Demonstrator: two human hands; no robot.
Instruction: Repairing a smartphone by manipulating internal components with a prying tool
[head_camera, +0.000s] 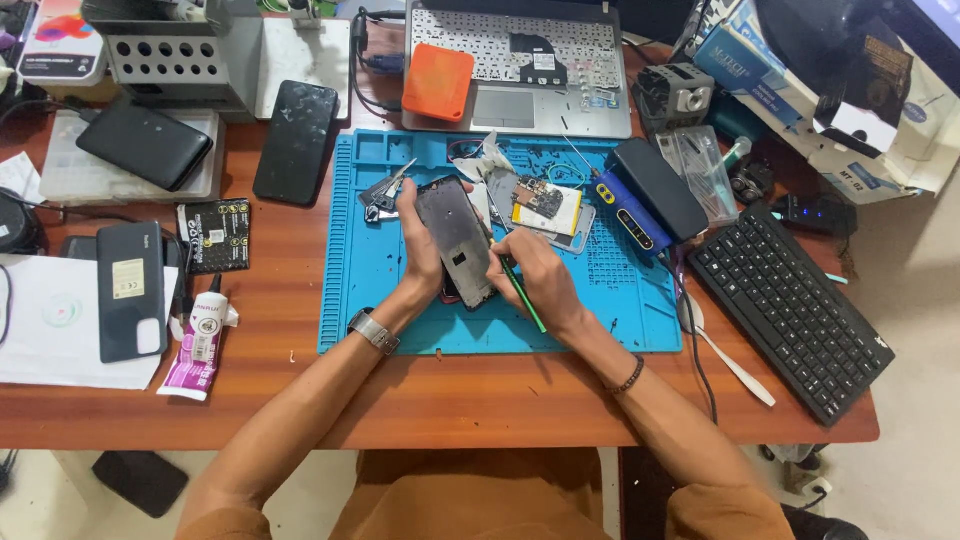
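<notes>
Forearms reached up from the near edge of the wooden bench (450, 400), bare to the elbow, and met over a blue work mat (380, 260). The left hand (422, 250), with a metal watch (373, 331) at the wrist, had its fingers clamped round the edge of a dark phone frame (455, 240) that it held tilted above the middle of the mat. The right hand (535, 275), a beaded band on its wrist, had its fingers pinched together on a green-handled tool (522, 293) whose tip touched the frame's right edge. Left of the mat lay one glue tube (200, 345) and three dark phones: one (130, 290) on white paper, one (295, 140) farther back, one (145, 142) on a tray. Behind the hands, on the mat, sat a loose circuit board (545, 205). One black keyboard (790, 310) lay to the right, one open laptop (520, 65) stood at the far edge with an orange pad (438, 82) on it.
</notes>
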